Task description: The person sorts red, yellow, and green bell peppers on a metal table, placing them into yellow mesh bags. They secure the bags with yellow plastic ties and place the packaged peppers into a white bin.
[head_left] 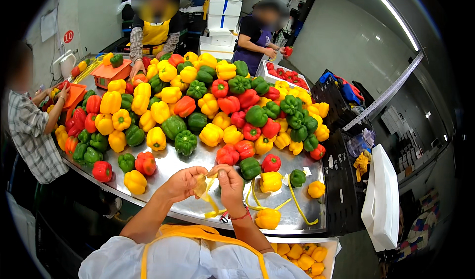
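Strip (pixel 202 188): between left hand (pixel 184 184) and right hand (pixel 231 187), above the worktop (pixel 170 166).
Left hand: pinching the strip.
Right hand: pinching it too.

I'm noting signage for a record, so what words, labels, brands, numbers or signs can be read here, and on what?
Round red sign on the left wall: a readable number, which I won't copy.
Black crate at right: white print, too small to read.
Pale sheet, same wall: too blurred.
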{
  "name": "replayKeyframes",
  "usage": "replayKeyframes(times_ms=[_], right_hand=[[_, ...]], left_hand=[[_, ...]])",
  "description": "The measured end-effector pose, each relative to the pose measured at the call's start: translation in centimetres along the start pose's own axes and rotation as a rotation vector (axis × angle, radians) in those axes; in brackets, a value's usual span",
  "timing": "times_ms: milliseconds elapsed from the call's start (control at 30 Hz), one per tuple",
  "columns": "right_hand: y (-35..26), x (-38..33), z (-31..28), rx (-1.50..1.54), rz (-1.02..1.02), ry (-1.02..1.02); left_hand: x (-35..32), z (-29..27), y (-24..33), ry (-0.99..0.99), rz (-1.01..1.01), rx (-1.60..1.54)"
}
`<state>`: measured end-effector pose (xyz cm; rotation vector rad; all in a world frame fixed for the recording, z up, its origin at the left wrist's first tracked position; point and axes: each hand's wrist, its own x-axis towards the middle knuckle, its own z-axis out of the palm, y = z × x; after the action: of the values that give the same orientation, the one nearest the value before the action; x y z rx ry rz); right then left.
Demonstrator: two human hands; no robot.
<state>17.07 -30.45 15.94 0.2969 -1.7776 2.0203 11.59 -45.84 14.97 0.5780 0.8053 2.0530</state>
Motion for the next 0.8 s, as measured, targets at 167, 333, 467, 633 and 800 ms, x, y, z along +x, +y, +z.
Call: replayKeyframes(times_ms=[167,333,467,633,800], right_hand=[[-1.0,-0.2,-0.4,0.215,0.033,-0.059],[-1.6,0.0,-0.4,0.274,0.257,-0.05],[0.0,-0.3,-0.5,0.369,0.431,-0.276],[0.0,0.0,0.6,0.225,0.411,-0.489],[1.2,2.6,0.4,0.391,0.097,-0.135]], left_hand=[[-0.4,-0.1,0.9,-0.117,-0.018,0.321],[0.3,0.5,1.2,0.015,0.228,0.439],[1.3,0.4,2.0,0.017,0.299,-0.089],[0.3,-0.7,3.3,0.079,0.161,-0.067],[-1.8,-1.6,2.7,-0.047,-0.068,0.038]])
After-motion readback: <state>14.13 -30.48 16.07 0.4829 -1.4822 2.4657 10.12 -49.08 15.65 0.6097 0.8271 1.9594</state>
